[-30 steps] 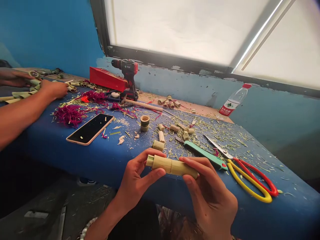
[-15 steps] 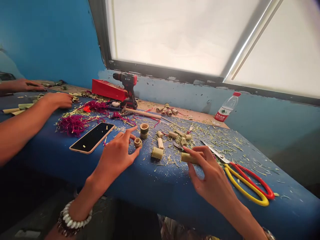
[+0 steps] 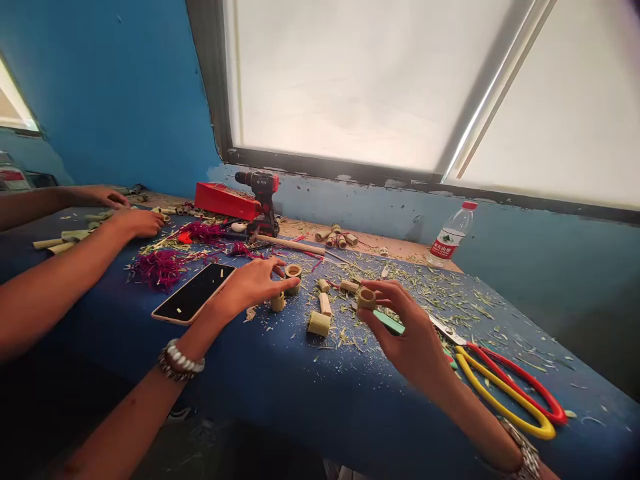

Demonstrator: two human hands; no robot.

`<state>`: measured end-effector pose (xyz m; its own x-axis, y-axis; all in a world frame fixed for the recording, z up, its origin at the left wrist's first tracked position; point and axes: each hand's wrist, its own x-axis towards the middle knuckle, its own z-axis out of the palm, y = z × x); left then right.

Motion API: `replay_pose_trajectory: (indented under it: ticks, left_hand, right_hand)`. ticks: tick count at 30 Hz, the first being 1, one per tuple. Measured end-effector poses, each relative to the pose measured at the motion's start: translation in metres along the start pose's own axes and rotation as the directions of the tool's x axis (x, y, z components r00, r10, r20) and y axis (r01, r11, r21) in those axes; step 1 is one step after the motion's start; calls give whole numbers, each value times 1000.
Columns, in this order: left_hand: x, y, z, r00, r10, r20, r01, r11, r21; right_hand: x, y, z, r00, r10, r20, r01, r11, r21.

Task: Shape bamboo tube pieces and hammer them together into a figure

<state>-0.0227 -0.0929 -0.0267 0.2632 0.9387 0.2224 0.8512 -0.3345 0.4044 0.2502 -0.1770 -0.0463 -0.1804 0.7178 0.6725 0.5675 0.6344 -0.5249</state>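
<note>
My left hand (image 3: 257,280) has its fingers apart around a bamboo ring (image 3: 293,271) that sits on top of a short stack. The thumb passes close in front of the ring; whether it touches cannot be made out. Below that hand, a smaller bamboo ring (image 3: 277,303) stands on the blue tabletop. Between thumb and fingertips my right hand (image 3: 400,313) pinches a short bamboo tube (image 3: 367,299), its hollow end facing up. Beneath the right hand lies a tool with a green handle (image 3: 390,323), partly covered. A cut bamboo piece (image 3: 319,325) rests between the hands.
Yellow-and-red-handled scissors (image 3: 510,387) lie at right, near a water bottle (image 3: 451,235). A phone (image 3: 194,293), purple fibres (image 3: 159,269), a hammer (image 3: 290,245) and a cordless drill (image 3: 263,200) occupy the left and back. Another person's hand (image 3: 143,223) works at far left.
My left hand has let go of the small ring, which now stands on the table, and has moved to the stacked ring. My right hand has lifted slightly left, showing a tube's open end.
</note>
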Motion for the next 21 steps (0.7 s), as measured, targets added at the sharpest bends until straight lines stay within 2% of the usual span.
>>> replay_pose_trajectory:
  ticks: [2,5,7,9,13,15,17,19,21]
  left_hand:
    - [14,6,-2,997,33,70,-38,997,63]
    - [25,17,-7,992,72,101,-82,991,106]
    - [29,24,-10,992,104,74,-111,989,100]
    - [30,31,-12,988,154,27,-155,987,50]
    - [24,51,-8,966,228,-122,-249,946,-206]
    - [13,62,0,960,234,-152,-276,879,-390]
    - [-3,70,12,960,244,-140,-278,746,-606]
    - [-22,73,23,968,220,-122,-230,574,-786]
    - [-42,69,32,975,189,-119,-196,468,-862]
  right_hand:
    - [13,0,4,997,82,6,-82,975,208]
    - [31,5,7,969,225,105,-249,856,453]
    - [40,11,6,947,288,141,-319,801,507]
    - [46,20,3,940,320,122,-335,785,521]
    - [54,31,-7,945,326,39,-295,789,539]
    - [57,31,-12,950,313,5,-260,780,569]
    - [59,27,-15,957,291,-14,-225,771,596]
    - [59,22,-14,965,264,-8,-206,770,604]
    - [55,16,-10,974,226,30,-199,775,600]
